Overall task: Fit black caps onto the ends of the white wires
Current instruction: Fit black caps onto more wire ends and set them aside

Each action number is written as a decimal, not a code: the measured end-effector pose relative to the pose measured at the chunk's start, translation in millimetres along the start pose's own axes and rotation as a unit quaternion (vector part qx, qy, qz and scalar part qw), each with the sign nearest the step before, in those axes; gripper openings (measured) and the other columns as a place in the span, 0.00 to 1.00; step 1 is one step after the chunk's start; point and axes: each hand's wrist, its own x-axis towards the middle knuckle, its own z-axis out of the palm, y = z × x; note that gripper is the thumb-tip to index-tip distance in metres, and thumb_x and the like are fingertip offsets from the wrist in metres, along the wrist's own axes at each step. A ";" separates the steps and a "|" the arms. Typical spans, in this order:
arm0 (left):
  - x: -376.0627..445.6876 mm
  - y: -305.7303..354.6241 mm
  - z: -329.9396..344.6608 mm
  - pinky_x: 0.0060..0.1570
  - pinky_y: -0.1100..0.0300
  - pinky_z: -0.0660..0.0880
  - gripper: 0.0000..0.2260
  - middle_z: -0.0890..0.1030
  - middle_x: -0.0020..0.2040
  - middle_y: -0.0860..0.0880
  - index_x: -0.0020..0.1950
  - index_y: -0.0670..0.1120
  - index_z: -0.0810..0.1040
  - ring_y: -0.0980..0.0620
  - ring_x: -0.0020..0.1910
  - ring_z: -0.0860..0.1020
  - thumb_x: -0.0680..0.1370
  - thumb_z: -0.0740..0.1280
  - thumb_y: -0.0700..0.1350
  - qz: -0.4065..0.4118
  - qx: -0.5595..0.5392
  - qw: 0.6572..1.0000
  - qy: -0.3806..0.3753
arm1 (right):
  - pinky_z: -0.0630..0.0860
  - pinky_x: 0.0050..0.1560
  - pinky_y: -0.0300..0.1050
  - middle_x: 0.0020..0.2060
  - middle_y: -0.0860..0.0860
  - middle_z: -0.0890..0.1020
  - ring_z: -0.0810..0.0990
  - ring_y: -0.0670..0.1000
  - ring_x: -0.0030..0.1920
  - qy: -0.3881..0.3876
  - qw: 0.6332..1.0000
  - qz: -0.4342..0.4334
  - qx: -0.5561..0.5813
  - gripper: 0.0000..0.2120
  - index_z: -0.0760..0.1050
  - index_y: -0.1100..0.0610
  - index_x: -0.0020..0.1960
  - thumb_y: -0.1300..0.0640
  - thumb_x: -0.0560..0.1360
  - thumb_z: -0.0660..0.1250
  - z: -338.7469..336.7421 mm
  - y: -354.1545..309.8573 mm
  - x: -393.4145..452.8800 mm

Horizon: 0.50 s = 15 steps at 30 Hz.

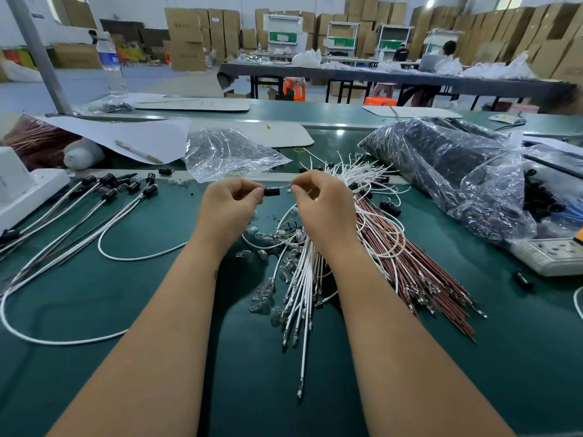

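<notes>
My left hand (232,201) pinches a small black cap (272,191) above the green table (126,310). Just right of it, my right hand (321,200) pinches the thin metal end of a white wire (285,187) that points at the cap. A loose bundle of white wires (304,279) with metal terminals lies under my right wrist. Several white wires with black caps fitted (108,197) lie fanned out at the left.
Brown wires (419,272) lie right of the white bundle. Small clear bulbs (268,291) are scattered at the centre. Plastic bags of black caps (448,159) sit at the right, a clear bag (227,152) behind my hands, a white power strip (549,255) at far right.
</notes>
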 end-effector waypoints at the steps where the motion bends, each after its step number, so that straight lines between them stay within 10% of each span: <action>1: 0.2 0.0 -0.2 0.32 0.74 0.72 0.09 0.81 0.35 0.50 0.38 0.52 0.80 0.58 0.32 0.75 0.77 0.69 0.40 -0.001 -0.002 1.000 0.001 | 0.77 0.44 0.44 0.38 0.45 0.80 0.77 0.45 0.38 -0.001 1.000 0.002 0.009 0.04 0.81 0.55 0.47 0.60 0.76 0.68 0.3 -0.2 0.2; 15: -3.7 4.5 11.1 0.42 0.50 0.78 0.09 0.82 0.37 0.49 0.42 0.52 0.77 0.54 0.36 0.77 0.77 0.68 0.38 0.063 0.030 0.997 -0.025 | 0.77 0.42 0.41 0.34 0.42 0.78 0.76 0.42 0.35 0.014 0.992 0.068 0.101 0.07 0.77 0.51 0.42 0.62 0.76 0.68 -0.1 -3.3 4.8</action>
